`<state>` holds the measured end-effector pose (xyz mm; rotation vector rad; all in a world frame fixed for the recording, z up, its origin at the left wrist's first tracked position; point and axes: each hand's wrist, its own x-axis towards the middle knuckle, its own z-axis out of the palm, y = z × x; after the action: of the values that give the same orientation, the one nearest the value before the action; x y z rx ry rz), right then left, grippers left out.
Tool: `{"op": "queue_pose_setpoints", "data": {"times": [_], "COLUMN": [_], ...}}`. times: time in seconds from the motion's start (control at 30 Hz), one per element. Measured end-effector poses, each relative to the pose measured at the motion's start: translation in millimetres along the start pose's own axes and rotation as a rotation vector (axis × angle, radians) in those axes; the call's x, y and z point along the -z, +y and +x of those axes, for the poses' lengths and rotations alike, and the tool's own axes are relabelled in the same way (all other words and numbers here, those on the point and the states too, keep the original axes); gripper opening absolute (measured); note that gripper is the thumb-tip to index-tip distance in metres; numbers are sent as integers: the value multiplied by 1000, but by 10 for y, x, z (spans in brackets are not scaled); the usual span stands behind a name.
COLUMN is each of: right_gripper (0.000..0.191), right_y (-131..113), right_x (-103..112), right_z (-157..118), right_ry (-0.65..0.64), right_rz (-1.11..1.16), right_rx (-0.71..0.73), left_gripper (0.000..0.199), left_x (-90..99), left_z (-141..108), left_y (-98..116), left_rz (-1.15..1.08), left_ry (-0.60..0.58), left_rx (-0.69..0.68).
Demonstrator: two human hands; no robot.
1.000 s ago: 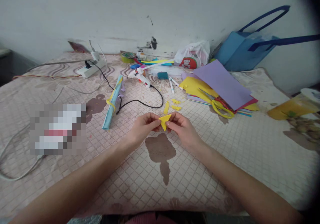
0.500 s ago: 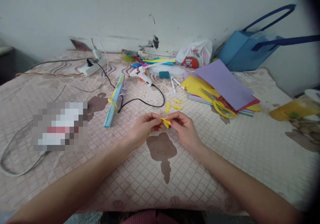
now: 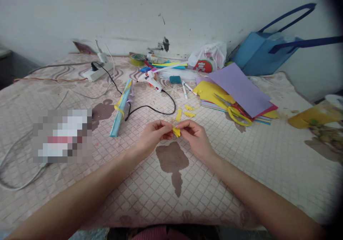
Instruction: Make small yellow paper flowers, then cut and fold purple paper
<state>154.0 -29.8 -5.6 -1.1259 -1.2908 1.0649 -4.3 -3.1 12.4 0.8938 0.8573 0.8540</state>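
Observation:
A small folded yellow paper piece (image 3: 176,131) is pinched between my two hands above the patterned tablecloth (image 3: 209,200). My left hand (image 3: 155,134) grips its left side with thumb and fingertips. On the right side, my right hand (image 3: 195,134) holds it the same way. Just beyond my fingers lie a yellow paper strip (image 3: 179,115) and a few yellow scraps (image 3: 189,114). To the left rests a rolled light blue paper (image 3: 118,120) with a yellow curl around it.
A white glue gun (image 3: 151,81) with a black cord lies behind. Yellow-handled scissors (image 3: 238,116) rest on paper sheets (image 3: 241,90) at the right. A power strip (image 3: 98,72), blue bag (image 3: 262,54) and a yellow drink cup (image 3: 308,118) stand farther out.
The yellow paper piece has turned between my fingertips and looks more compact. My hands have come slightly closer together. The whole view has shifted a little.

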Motion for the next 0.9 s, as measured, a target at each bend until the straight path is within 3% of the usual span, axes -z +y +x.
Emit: {"op": "queue_pose_setpoints", "data": {"times": [0.33,0.63,0.9], "right_gripper": [14,14,11], "right_y": [-76,-29,-28], "right_x": [-14,14,23], "right_z": [-1,14,11], "right_ry": [-103,-120,-127], "right_rz": [185,352,414], "right_rx": [-175,-305,-318], "left_gripper": [14,16,19], "left_x": [-22,18,27], "left_z": [-43,-12,-14], "left_y": [47,3,-9], "left_rz": [245,194,214], "left_ry": [29,-38,-52], "left_rx": [-117,-130,-135]}}
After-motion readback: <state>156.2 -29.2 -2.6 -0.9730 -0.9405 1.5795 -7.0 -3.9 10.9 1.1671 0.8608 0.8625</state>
